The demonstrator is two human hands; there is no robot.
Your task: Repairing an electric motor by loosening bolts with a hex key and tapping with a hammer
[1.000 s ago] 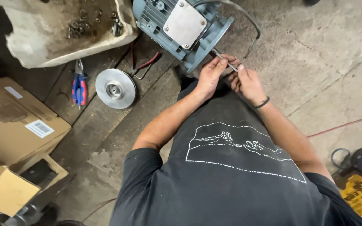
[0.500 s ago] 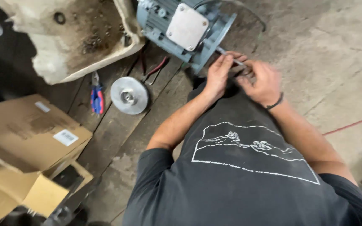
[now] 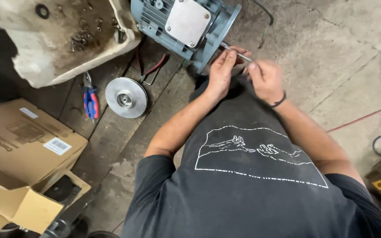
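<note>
Both hands meet in the upper middle of the frame on a thin metal rod [image 3: 237, 53] that slants from the flange of the motor down toward the right. The left hand [image 3: 220, 75] has its grip closed on the rod, fingers pinched around its middle, and the right hand [image 3: 266, 78] holds the rod's lower right end between thumb and fingertips, a dark band around its wrist. The rod's upper end touches the edge of the grey-blue electric motor [image 3: 184, 26], which lies at the top centre with a square bare-metal cover plate facing up; its round flange edge sits just beside the left hand's knuckles. Below the hands a dark shirt [image 3: 261, 176] with a white line drawing fills the lower middle of the frame. To the left of the left forearm, on the worn wooden planks [image 3: 111, 145], lies a round silver pulley [image 3: 126, 97], apart from the arm, with red-handled pliers [image 3: 153, 70] just above it and a blue-and-red tool [image 3: 90, 98] to its left. A dirty white tub [image 3: 58, 39] holding small metal parts overhangs the upper left. Cardboard boxes [image 3: 23, 150] crowd the lower left edge. The right half is cracked concrete floor [image 3: 340, 57], open up to a red cable [image 3: 367, 117] at the right edge.
</note>
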